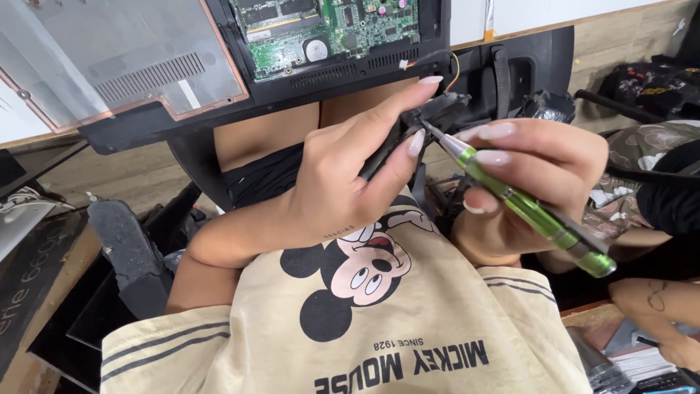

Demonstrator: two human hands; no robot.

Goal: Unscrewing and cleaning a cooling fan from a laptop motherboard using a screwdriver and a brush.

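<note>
The person sits with an opened black laptop (306, 87) resting upside down across the knees, its base cover off so that the green circuit board (328, 29) with a round silver coin cell shows in the well. Just in front of the laptop's near edge, over the lap, the left hand (343, 182) holds a small black plastic part (430, 117); its grip is pinched on that part, the thumb pressing from below and the long-nailed forefinger stretched along the top. The right hand (532, 175) has its grip wrapped around a slim green metal screwdriver with a silver neck (525, 208), fingers curled over the barrel, the handle end pointing down and to the right. The thin tip of the screwdriver meets the black part right beside the left thumbnail, so tool and part touch between the two hands. A thin wire runs from the laptop's edge toward the part, though where it ends is hidden by the fingers. To the left of the laptop a grey sheet-metal cover with a copper-coloured rim and a row of vent slots (109, 58) leans on the wooden desk (627, 44). The person wears a beige shirt with a cartoon mouse print (364, 314). At the lower right, another person's forearm (656, 303) rests near the desk edge, well apart from the working hands.
</note>
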